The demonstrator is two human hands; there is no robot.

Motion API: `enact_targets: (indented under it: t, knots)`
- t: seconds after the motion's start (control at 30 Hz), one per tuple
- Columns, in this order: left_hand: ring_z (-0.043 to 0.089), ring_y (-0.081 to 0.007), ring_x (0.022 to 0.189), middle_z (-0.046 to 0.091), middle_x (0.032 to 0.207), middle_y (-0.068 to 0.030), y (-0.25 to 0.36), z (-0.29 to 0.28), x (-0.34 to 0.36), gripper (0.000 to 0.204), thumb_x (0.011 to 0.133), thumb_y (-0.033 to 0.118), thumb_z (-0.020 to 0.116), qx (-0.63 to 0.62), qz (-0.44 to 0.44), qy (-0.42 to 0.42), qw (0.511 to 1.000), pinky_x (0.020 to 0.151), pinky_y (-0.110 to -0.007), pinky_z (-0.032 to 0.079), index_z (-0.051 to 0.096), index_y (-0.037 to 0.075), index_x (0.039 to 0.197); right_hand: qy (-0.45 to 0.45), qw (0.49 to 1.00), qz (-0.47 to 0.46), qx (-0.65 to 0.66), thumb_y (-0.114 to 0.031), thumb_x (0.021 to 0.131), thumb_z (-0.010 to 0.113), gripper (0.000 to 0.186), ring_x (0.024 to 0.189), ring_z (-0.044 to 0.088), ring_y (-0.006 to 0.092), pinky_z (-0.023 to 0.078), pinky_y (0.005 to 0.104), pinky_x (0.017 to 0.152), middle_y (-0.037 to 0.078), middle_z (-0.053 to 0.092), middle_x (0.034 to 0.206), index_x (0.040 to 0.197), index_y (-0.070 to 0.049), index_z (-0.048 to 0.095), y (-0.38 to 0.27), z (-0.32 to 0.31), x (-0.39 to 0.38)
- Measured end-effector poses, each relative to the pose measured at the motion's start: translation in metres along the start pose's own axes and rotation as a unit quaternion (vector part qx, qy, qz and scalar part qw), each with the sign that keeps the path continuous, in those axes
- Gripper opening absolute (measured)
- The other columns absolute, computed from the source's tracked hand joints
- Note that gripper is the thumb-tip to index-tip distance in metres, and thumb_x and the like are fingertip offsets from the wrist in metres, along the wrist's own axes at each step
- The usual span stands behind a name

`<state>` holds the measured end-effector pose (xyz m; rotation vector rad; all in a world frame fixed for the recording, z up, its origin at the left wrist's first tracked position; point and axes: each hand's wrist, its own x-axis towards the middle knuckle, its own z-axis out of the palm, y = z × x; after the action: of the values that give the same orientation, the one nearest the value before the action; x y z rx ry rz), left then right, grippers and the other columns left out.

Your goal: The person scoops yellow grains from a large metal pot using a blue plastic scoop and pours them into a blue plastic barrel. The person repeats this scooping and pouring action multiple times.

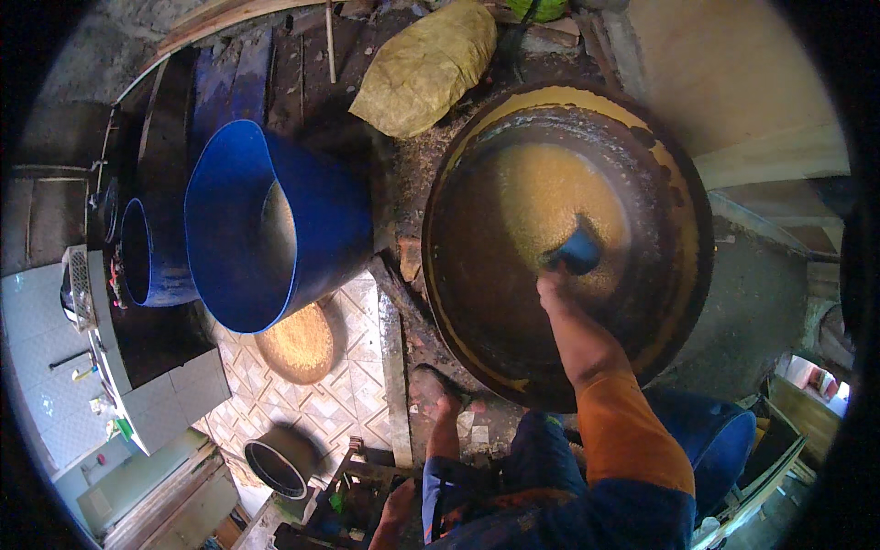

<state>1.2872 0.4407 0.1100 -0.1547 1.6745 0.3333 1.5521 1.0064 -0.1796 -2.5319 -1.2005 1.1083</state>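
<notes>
1. Gripping blue scoop (581, 251) by its near-left edge with right hand (552, 278), fingers closed on it. Reaching in over near side of wide round pan (477, 284).
2. Located scoop inside pan, right of centre, set into yellowish meal (550, 194). Probably held at the edge to leave its body free against the meal. Cannot tell scoop's load from this angle.
3. Cannot tell state of left hand (397, 510): probably glimpsed as bare skin at lower edge, grip unreadable.
4. Noted in pan: meal spread loosely from centre toward upper right, dark bare bottom at left, yellow crust along rim. Placed directly ahead, presumably for easy one-armed reach.
5. Left of pan: large blue barrel (335, 215), mouth open, pale contents visible deep inside. Likely stood near pan for short transfers.
6. Just below barrel in view: golden grain (298, 346) in a round spread over tiled floor (362, 380), partly hidden by barrel.
7. Farther left: smaller blue barrel (172, 275), interior too dark to read. Lower down: dark round pot (278, 465), contents unclear.
8. Beyond pan: bulging tan sack (426, 69), contents hidden.
</notes>
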Motion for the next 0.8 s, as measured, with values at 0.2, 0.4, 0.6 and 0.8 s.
enact_targets:
  t: [0.2,0.4,0.6,0.8]
  knots:
    - [0.058,-0.0188,0.112,0.057,0.132,-0.0072,-0.005,-0.005,0.01,0.045,0.095,0.014,0.056,0.04,0.213,-0.024,0.976,0.084,-0.032,0.046,0.05,0.006,0.138,-0.063,0.985,-0.12,-0.103,-0.02,0.093,0.054,0.025,0.068,0.055,0.0198,0.045,0.0363,0.058,0.009,0.06,0.086,0.117,-0.016,0.056,-0.038,0.039,-0.041]
    - [0.046,-0.0209,0.133,0.052,0.14,-0.0133,-0.014,-0.022,0.017,0.042,0.099,0.02,0.048,-0.043,0.107,-0.009,0.993,0.111,-0.031,0.033,0.048,0.0,0.136,-0.143,0.961,-0.173,-0.16,-0.019,0.093,0.055,0.028,0.066,0.054,0.0178,0.044,0.0344,0.055,0.008,0.059,0.086,0.121,-0.017,0.055,-0.076,0.062,-0.086]
    - [0.048,-0.0214,0.131,0.052,0.14,-0.009,-0.024,-0.02,0.007,0.044,0.094,0.012,0.052,0.0,0.065,0.017,0.998,0.111,-0.032,0.035,0.048,0.001,0.136,-0.223,0.952,-0.17,-0.119,-0.019,0.093,0.057,0.032,0.063,0.053,0.0158,0.043,0.0326,0.052,0.007,0.058,0.086,0.125,-0.018,0.053,-0.104,0.058,-0.115]
    - [0.051,-0.0219,0.126,0.052,0.139,-0.0077,-0.015,-0.022,-0.006,0.042,0.094,0.01,0.045,0.284,0.206,0.01,0.936,0.112,-0.032,0.035,0.05,0.007,0.136,-0.347,0.923,0.028,0.165,-0.019,0.092,0.059,0.036,0.06,0.051,0.0139,0.042,0.0307,0.049,0.006,0.057,0.085,0.128,-0.019,0.052,-0.092,-0.026,-0.143]
